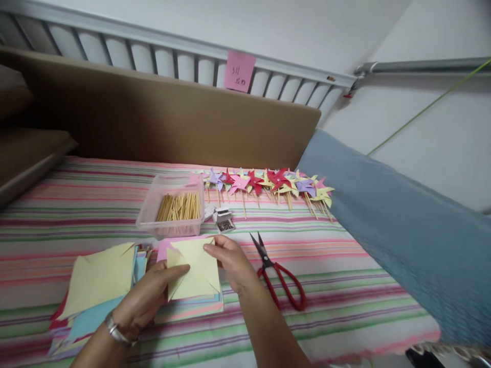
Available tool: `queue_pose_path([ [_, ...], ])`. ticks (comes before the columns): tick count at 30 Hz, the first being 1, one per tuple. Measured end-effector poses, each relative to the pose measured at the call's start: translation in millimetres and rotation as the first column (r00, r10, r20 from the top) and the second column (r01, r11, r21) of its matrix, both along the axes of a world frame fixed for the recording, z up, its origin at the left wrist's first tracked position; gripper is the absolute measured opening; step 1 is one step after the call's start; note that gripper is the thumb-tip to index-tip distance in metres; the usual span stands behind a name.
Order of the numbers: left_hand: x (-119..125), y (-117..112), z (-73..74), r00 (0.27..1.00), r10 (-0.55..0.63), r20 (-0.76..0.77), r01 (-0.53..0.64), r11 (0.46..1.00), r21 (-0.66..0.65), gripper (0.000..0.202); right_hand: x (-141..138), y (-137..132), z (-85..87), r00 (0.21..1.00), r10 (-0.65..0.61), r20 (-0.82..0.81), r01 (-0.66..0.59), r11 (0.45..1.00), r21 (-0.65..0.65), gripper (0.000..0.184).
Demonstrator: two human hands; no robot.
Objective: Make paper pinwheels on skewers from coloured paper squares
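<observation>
My left hand and my right hand both hold a pale yellow paper square with cuts running in from its corners. The left fingers pinch its left edge, and the right fingers grip its upper right corner. Under it lies a stack of coloured paper squares, with a pink sheet showing behind. A second stack topped by a yellow sheet lies to the left. I wear a metal bracelet on the left wrist.
Red-handled scissors lie right of my hands. A clear plastic tub of wooden sticks and a small box of pins sit beyond. A row of finished paper pinwheels lines the back. A blue cloth covers the right side.
</observation>
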State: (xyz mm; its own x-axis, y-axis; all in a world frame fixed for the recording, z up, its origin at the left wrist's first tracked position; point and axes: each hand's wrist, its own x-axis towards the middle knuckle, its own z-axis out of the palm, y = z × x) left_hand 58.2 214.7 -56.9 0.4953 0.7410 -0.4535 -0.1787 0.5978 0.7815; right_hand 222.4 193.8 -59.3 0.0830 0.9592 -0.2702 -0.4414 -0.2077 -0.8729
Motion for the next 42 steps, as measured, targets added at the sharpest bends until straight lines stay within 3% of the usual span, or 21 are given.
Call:
queue_pose_path([
  [5,-5.0,1.0,-2.1,0.998,-0.054,0.016,0.053,0.997,0.053,0.022,-6.4,2.4,-3.6,0.995,-0.089,0.048,0.086,0.995,0.057,0.022],
  [8,-8.2,3.3,-4.7,0.997,0.082,-0.006,-0.080,0.981,0.175,0.032,-2.0,3.1,-1.7,0.951,-0.283,0.128,0.262,0.952,0.158,0.021],
  [10,-10.2,4.2,-7.7,0.966,0.259,-0.014,-0.246,0.931,0.271,0.032,0.5,1.3,1.4,0.864,-0.437,0.249,0.376,0.890,0.259,0.018],
  [12,-11.1,3.7,-10.1,0.942,0.335,0.023,-0.327,0.900,0.290,0.026,-0.5,-2.8,4.7,0.716,-0.569,0.404,0.413,0.812,0.413,0.011],
  [13,-11.1,3.0,-10.4,0.952,0.300,0.055,-0.304,0.921,0.243,0.027,-2.6,-5.4,5.9,0.637,-0.610,0.470,0.375,0.779,0.502,0.008],
  [15,-10.6,1.5,-8.7,0.977,0.130,0.170,-0.141,0.988,0.057,0.037,-8.3,-10.7,6.5,0.534,-0.637,0.556,0.194,0.733,0.652,0.008],
  [18,-11.5,2.9,-2.6,0.887,-0.030,0.461,0.109,0.983,-0.146,0.053,-14.5,-15.4,3.8,0.502,-0.572,0.649,-0.136,0.689,0.712,0.018],
  [21,-17.8,10.3,1.9,0.793,0.004,0.609,0.133,0.975,-0.180,0.058,-13.2,-14.1,1.1,0.514,-0.466,0.721,-0.335,0.665,0.668,0.025],
  [24,-27.3,18.6,2.6,0.771,0.047,0.635,0.103,0.975,-0.196,0.058,-7.3,-10.9,1.8,0.527,-0.362,0.769,-0.437,0.660,0.611,0.031],
  [27,-33.9,22.7,1.8,0.784,0.062,0.618,0.082,0.976,-0.201,0.052,-0.7,-10.2,3.6,0.509,-0.295,0.809,-0.488,0.675,0.553,0.036],
  [33,-31.2,19.7,-0.8,0.867,0.087,0.490,-0.013,0.988,-0.152,0.033,6.3,-10.9,2.9,0.499,-0.244,0.832,-0.461,0.738,0.493,0.036],
  [37,-26.9,18.0,-3.5,0.928,0.076,0.365,-0.040,0.994,-0.107,0.035,5.8,-9.3,1.1,0.502,-0.215,0.837,-0.472,0.743,0.474,0.036],
  [42,-25.8,19.2,-5.8,0.941,0.042,0.337,-0.021,0.998,-0.067,0.040,5.5,-7.0,-3.1,0.491,-0.198,0.848,-0.484,0.748,0.455,0.032],
])
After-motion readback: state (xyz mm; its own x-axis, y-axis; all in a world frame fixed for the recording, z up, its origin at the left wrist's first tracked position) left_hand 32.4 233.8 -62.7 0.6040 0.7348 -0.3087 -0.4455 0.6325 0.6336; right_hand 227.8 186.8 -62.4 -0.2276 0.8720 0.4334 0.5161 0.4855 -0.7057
